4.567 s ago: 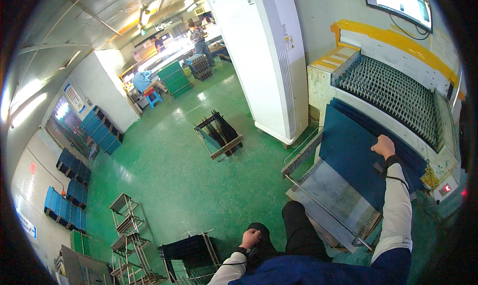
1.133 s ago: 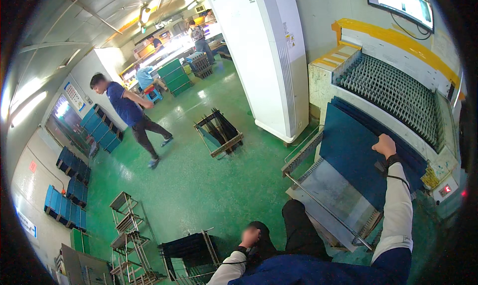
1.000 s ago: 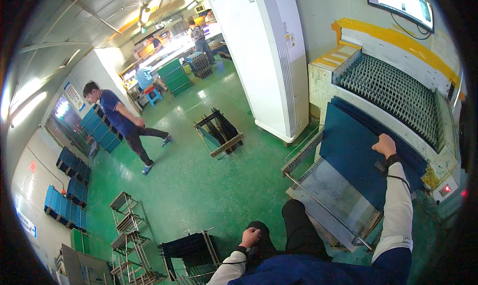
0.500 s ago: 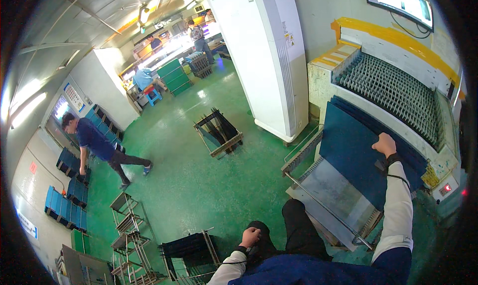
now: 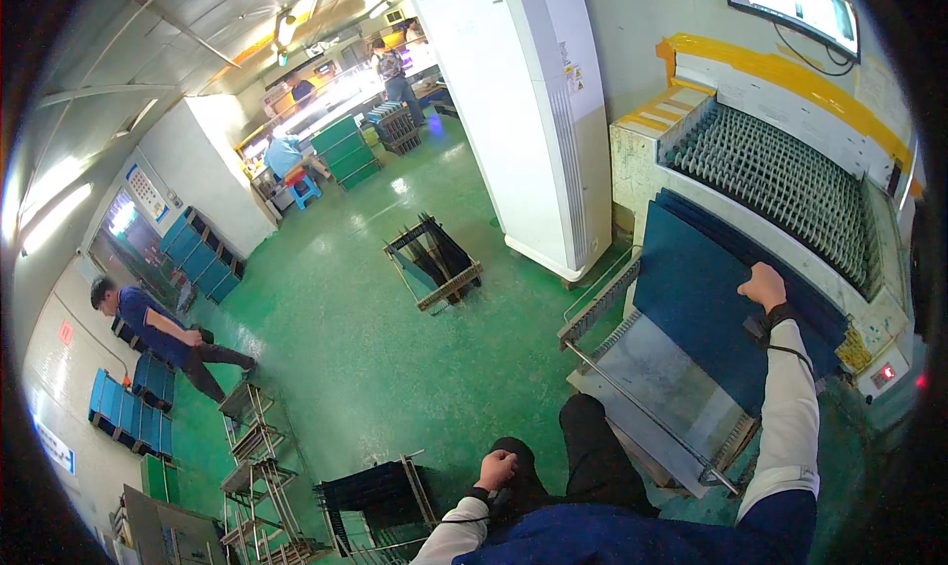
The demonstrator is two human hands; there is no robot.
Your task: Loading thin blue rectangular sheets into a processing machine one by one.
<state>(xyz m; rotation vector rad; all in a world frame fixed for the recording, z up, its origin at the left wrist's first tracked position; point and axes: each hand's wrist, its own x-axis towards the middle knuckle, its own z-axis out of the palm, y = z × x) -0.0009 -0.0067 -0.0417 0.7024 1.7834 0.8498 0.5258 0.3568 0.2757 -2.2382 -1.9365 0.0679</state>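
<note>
View from the head camera, looking down over a workshop with a green floor (image 5: 395,348). The right hand (image 5: 762,286) rests on the top edge of a dark blue panel (image 5: 706,308), fingers curled over that edge and gripping it; the panel leans tilted against the front of a grey machine (image 5: 780,185), just below its bed of grey rollers. The left hand (image 5: 497,468) hangs low beside the person's leg, closed in a loose fist and holding nothing that can be seen.

Below the panel lies one metal tray table (image 5: 652,392), its bare sheet surface in front of the person's dark trousers. One rack of dark panels (image 5: 370,501) stands just beside the left hand, and one wire shelf trolley (image 5: 252,456) stands to its left. Further out, one low slotted rack (image 5: 434,264) sits alone on the floor, well apart from the machine. One large white cabinet (image 5: 533,111) stands between the machine and the open floor, blocking the view behind it. One screen (image 5: 805,2) hangs on the wall above the machine.

One person in a blue top (image 5: 158,333) crouches at the left, near stacks of blue crates (image 5: 123,412) (too small to count surely). At least two further people (image 5: 390,66) stand at the far benches.
</note>
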